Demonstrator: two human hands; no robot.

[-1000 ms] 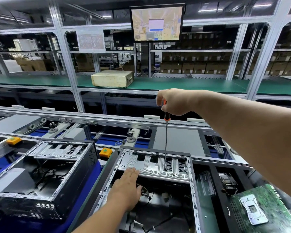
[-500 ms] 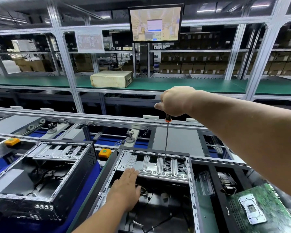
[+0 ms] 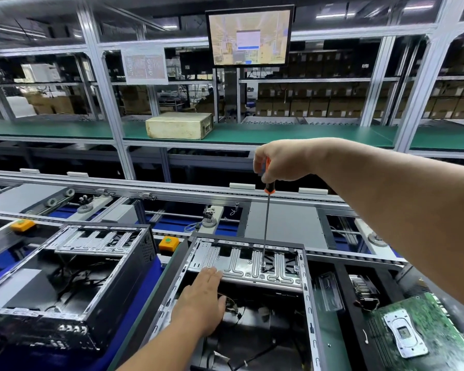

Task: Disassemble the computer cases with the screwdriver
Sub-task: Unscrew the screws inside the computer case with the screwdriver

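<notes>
The right hand [image 3: 281,160] is curled around the orange-and-black handle of a long thin-shafted screwdriver [image 3: 265,223], held upright with its tip down on the silver ribbed metal bracket [image 3: 252,266] at the far end of the open black computer case [image 3: 307,303] in front of the person. The left hand [image 3: 201,298] lies flat, fingers straight and together, with the fingertips touching the near edge of that bracket; loose black cables [image 3: 236,307] sit just beside its thumb inside the case. A second open black computer case [image 3: 73,277] stands to the left on a blue mat, with an orange box bearing a green button [image 3: 168,243] between the two. To the right, a green circuit board with a silver socket plate [image 3: 423,333] lies near a small black finned part [image 3: 362,290]. Beyond, a beige rectangular box [image 3: 178,125] rests on the green shelf below a hanging monitor [image 3: 249,36].
</notes>
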